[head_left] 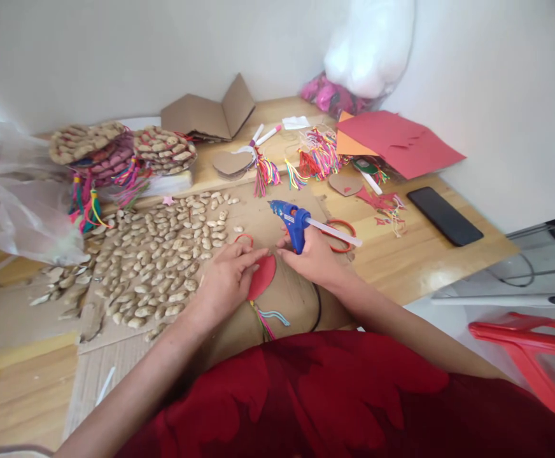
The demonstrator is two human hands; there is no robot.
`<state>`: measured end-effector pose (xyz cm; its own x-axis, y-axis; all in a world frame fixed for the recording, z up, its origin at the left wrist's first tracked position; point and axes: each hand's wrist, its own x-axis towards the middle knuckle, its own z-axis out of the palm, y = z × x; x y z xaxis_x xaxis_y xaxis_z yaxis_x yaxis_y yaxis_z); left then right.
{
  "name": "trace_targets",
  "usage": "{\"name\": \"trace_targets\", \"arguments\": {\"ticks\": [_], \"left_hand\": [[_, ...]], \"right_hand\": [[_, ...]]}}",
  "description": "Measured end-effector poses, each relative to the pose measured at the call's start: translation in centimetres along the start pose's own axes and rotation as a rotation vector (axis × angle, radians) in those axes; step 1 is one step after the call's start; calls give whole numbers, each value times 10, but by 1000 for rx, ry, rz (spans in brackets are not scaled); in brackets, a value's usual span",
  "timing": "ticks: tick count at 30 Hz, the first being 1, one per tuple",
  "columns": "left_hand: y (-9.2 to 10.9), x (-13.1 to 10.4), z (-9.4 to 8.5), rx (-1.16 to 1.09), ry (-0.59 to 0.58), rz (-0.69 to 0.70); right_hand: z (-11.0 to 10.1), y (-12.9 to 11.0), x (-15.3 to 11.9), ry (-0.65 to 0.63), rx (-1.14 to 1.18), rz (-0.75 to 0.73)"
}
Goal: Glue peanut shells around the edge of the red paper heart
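- Two bare hands work close together in the head view, over a cardboard sheet (301,296) laid on the wooden table (377,280).
- The left hand (223,277) has its fingers bent and set narrowly together, the tips at the upper edge of a red piece (264,280). Whether they pinch it or only press it down, I cannot tell.
- The right hand (319,259) is wrapped round the handle of a blue glue gun (300,222), with a pale glue stick (337,231) jutting from the back. Whether a finger rests on the trigger, I cannot tell.
- The red piece lies just in front of the person, partly covered by the left hand; a tassel (264,318) trails from its near side.
- The step in hand looks like gluing on the red piece: one hand steadies, the other has the gun ready. No peanut shows on its visible part, while loose peanuts (158,254) spread to the left.
- The nozzle points away from the person, apart from the red piece. As I judge it, the next move calls for turning the tip towards the red surface, keeping the left fingertips out of the glue's way, and a light squeeze.
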<state>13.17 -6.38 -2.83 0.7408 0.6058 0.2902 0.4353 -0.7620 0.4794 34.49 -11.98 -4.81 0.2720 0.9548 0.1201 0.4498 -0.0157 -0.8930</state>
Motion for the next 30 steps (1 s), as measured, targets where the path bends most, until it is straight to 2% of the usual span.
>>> {"name": "trace_targets", "arguments": {"ticks": [4, 10, 15, 17, 21, 30], "left_hand": [[-4, 2, 6, 2, -2, -16], [-9, 3, 11, -125, 18, -63], [-7, 3, 2, -275, 153, -59], [-5, 0, -3, -261, 185, -64], [-4, -9, -8, -187, 167, -32], [-7, -15, 2, -98, 161, 58]], "right_hand": [[8, -5, 2, -44, -36, -12], [18, -9, 5, -60, -157, 11], [17, -11, 2, -69, -207, -22], [16, -11, 1, -78, -194, -27], [15, -11, 0, -83, -166, -29], [15, -13, 1, -114, -165, 7]]}}
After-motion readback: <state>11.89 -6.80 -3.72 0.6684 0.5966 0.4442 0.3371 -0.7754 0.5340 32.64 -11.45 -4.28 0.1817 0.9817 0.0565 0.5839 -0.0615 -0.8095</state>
